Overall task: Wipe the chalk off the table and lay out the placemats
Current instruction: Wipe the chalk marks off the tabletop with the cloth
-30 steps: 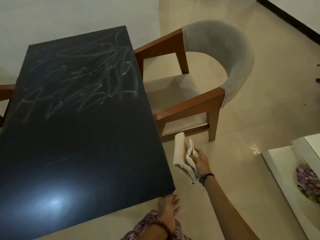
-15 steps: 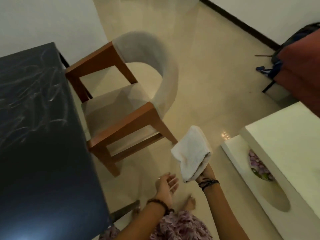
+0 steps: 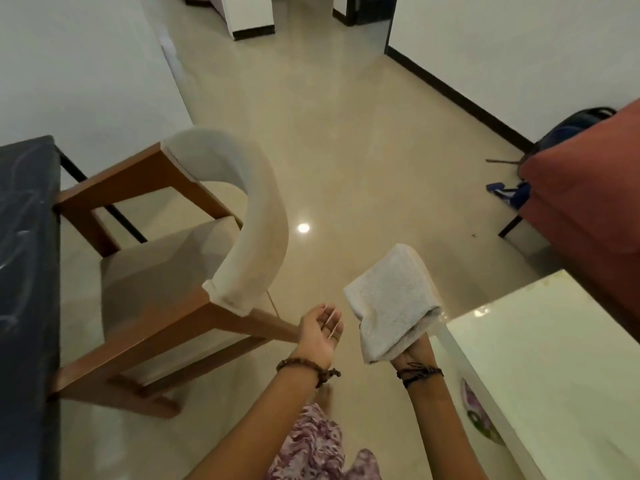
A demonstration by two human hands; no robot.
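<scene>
The person's right hand (image 3: 414,349) holds a folded white terry cloth (image 3: 393,303) up in front of the body, the cloth draped over the fingers so that I cannot tell exactly how they curl beneath it. The left hand (image 3: 320,332) hangs just beside it, palm up, fingers loosely spread and holding nothing; the two hands are near but not touching. The black table top smeared with pale chalk marks (image 3: 24,258) lies at the far left edge of view, well apart from the cloth. Between them stands a brown wooden armchair with a curved grey padded back (image 3: 242,216), pushed against the table's side. A glossy cream-white counter (image 3: 540,372) sits to the right, a rust-red sofa (image 3: 588,202) beyond it, on a beige tiled floor (image 3: 346,140).
</scene>
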